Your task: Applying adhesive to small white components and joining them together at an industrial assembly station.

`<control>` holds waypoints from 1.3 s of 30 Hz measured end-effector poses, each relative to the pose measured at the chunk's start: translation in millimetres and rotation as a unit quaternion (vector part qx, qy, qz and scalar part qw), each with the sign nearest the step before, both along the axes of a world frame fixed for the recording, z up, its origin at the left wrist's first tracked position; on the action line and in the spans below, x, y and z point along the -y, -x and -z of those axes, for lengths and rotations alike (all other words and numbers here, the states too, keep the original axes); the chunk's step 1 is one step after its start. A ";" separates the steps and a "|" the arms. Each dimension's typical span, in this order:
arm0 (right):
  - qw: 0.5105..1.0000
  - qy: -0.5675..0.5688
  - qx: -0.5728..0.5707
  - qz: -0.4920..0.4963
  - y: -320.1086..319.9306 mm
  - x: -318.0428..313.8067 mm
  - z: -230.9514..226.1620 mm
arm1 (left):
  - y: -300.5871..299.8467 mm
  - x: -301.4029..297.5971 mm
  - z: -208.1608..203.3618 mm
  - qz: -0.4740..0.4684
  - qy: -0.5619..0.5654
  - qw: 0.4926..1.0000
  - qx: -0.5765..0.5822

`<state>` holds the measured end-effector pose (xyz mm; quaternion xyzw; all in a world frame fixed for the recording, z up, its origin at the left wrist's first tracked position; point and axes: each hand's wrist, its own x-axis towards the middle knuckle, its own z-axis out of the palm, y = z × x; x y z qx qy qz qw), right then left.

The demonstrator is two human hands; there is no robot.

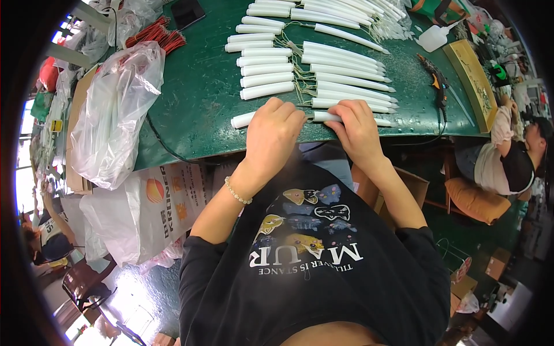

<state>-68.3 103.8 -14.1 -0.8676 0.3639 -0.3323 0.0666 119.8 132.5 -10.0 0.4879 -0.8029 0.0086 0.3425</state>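
Note:
At the near edge of the green table [202, 135], my left hand [271, 135] is closed over a short white tube [242, 120], whose left end sticks out past the hand. My right hand [358, 124] pinches a slim white candle-shaped stick [325, 116], its pointed end to the right. A small gap with thin wire lies between the two hands. Just beyond, a row of short white tubes [267, 87] lies left of a row of pointed candle sticks [352, 79], with thin pale wires [298, 75] between them.
A clear plastic bag [124, 109] hangs over the table's left edge, near a bundle of red wires [156, 36] and a dark phone [187, 12]. On the right are a glue gun [434, 81], a white squeeze bottle [434, 38] and a yellow tray [470, 81]. Another person [511, 153] sits at far right.

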 end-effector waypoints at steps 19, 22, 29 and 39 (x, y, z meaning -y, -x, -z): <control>0.998 0.007 0.058 -0.008 -13.7 0.7 -1.5 | -8.7 11.9 -26.8 -0.082 -0.179 0.974 -0.110; 0.998 -0.003 0.058 0.018 -7.8 5.6 -8.1 | -12.6 16.3 -25.3 -0.067 -0.157 0.985 -0.020; 0.996 -0.035 -0.081 0.009 -4.4 23.7 -26.1 | -4.2 29.6 -19.2 -0.064 -0.145 0.982 0.101; 0.994 -0.034 -0.104 -0.032 -14.4 31.9 -24.4 | -6.5 39.3 -12.6 -0.023 -0.300 0.942 -0.150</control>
